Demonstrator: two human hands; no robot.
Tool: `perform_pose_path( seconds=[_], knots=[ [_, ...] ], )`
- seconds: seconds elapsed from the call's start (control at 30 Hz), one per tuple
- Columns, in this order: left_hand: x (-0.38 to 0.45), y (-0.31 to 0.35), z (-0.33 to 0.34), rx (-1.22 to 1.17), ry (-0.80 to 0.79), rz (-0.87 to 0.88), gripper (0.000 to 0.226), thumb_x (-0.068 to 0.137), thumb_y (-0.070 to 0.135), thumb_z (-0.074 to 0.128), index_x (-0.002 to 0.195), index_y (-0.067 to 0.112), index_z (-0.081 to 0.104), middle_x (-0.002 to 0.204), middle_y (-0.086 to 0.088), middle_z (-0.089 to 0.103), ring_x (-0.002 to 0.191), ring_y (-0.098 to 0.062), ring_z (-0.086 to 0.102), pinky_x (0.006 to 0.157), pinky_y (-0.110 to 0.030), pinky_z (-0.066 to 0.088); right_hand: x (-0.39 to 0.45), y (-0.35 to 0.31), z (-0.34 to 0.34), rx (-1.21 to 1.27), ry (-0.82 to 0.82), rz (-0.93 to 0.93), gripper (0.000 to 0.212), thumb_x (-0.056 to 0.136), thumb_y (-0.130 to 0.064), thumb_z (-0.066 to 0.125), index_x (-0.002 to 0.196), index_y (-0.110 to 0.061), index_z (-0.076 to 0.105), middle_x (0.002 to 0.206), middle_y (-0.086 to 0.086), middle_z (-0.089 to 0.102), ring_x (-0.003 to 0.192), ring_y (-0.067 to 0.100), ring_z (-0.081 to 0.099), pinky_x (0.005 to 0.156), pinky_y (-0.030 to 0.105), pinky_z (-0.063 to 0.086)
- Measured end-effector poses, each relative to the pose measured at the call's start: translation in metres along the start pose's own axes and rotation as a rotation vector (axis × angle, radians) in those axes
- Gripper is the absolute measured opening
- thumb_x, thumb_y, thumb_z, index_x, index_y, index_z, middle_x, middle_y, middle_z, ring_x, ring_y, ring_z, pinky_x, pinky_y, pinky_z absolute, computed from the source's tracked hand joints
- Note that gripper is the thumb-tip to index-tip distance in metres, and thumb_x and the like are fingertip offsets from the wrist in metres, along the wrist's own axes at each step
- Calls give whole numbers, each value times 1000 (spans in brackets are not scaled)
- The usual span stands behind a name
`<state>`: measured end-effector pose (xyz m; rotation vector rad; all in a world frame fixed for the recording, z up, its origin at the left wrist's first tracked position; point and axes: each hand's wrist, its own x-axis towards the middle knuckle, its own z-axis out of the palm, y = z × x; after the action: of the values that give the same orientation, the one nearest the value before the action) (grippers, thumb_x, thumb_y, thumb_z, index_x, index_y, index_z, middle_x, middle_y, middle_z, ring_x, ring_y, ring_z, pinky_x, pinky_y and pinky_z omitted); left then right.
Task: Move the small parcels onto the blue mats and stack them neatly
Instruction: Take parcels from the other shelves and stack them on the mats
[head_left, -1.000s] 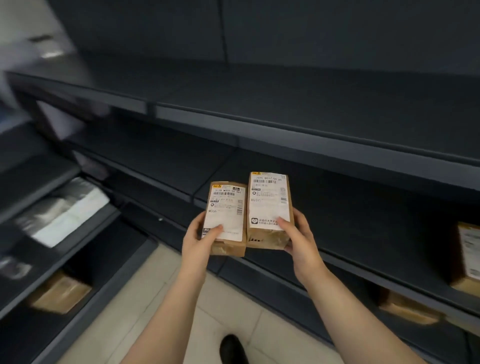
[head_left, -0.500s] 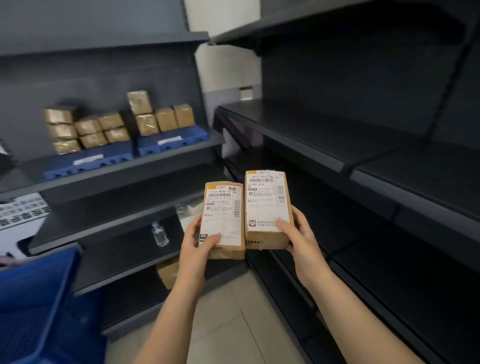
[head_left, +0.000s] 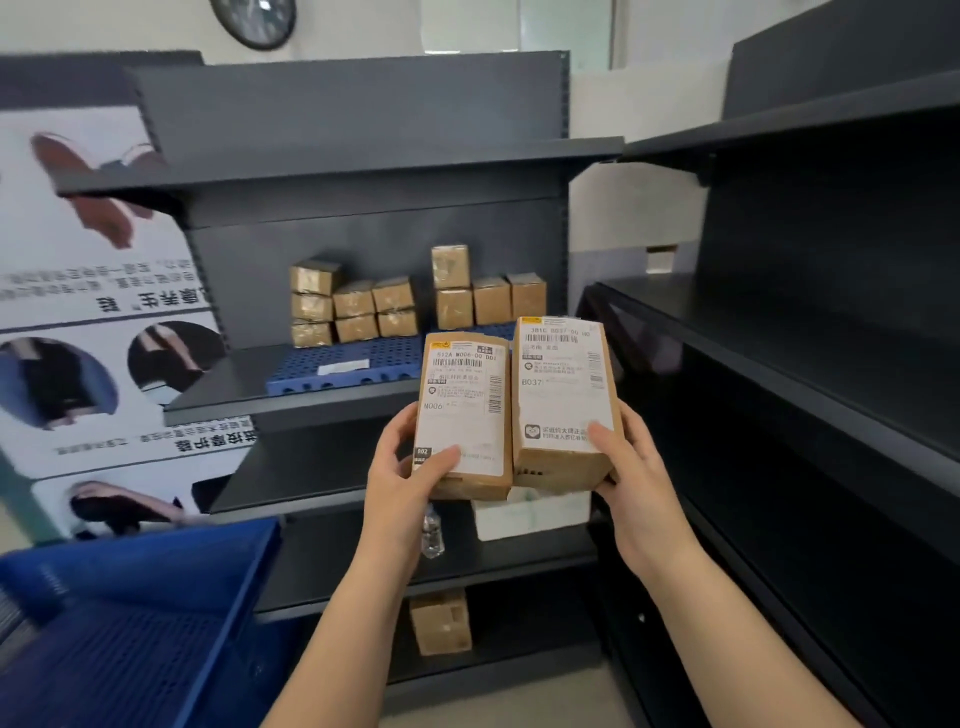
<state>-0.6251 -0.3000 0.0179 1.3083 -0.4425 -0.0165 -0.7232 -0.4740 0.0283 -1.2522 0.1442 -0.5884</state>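
Observation:
My left hand (head_left: 402, 475) grips a brown parcel with a white shipping label (head_left: 462, 410). My right hand (head_left: 631, 467) grips a second, slightly taller labelled parcel (head_left: 563, 395). Both parcels are held upright, side by side, at chest height in front of a dark shelf unit. On a middle shelf behind them lies a blue perforated mat (head_left: 343, 364). Several small brown boxes (head_left: 353, 306) are stacked on it in low columns. A second group of boxes (head_left: 488, 296) stands further right, its mat mostly hidden by the held parcels.
A blue plastic basket (head_left: 130, 623) fills the lower left. Lower shelves hold a small clear bottle (head_left: 431, 535), a white package (head_left: 530, 512) and a brown box (head_left: 441, 621). Dark shelving (head_left: 810, 338) runs along the right. A printed poster (head_left: 78, 312) hangs at left.
My view has swung left from the bare dark shelves to the unit with the blue mats, which is now closer and centred. Both hands keep the same grip on the parcels.

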Motion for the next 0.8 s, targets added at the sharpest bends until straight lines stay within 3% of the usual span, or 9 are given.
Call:
perform_pose_path(
  seconds=[0.17,0.27,0.4,0.53,0.67,0.8],
  knots=[
    [41,-7,-18,7,62,7,53,77,11,70,119,37,53,120,8,61,115,-22,58,93,-49,50,53,19,22,28,-57,25,57,70,-36,64,126,-35,52,120,-7,65,112,15,60,86,35,49],
    [69,-14,-23,25,112,17,57,72,16,75,120,37,53,118,10,62,115,-20,57,93,-47,51,90,31,32,42,-98,35,57,68,-36,64,124,-35,53,119,-6,65,113,17,60,90,37,49],
    [114,-25,-25,41,192,29,52,77,7,69,115,39,54,117,10,61,114,-21,57,95,-48,49,147,45,43,54,-142,68,61,66,-38,64,125,-35,52,119,-7,65,115,16,58,103,46,42],
    [158,-34,-27,51,259,45,57,76,6,69,122,35,52,120,9,59,115,-20,57,94,-47,50,202,58,55,79,-203,89,40,80,-28,63,117,-40,55,110,-12,69,111,12,60,103,43,43],
    [194,-37,-30,59,312,68,52,78,4,67,117,36,53,117,8,60,109,-18,60,88,-40,53,244,66,70,87,-248,88,56,68,-38,65,123,-36,54,115,-9,67,113,14,59,103,46,43],
    [227,-38,-39,60,343,69,56,79,5,67,126,29,49,120,6,58,109,-20,60,88,-40,53,276,77,87,108,-254,86,57,67,-36,65,122,-36,54,117,-7,66,114,16,59,103,46,43]
  ],
)
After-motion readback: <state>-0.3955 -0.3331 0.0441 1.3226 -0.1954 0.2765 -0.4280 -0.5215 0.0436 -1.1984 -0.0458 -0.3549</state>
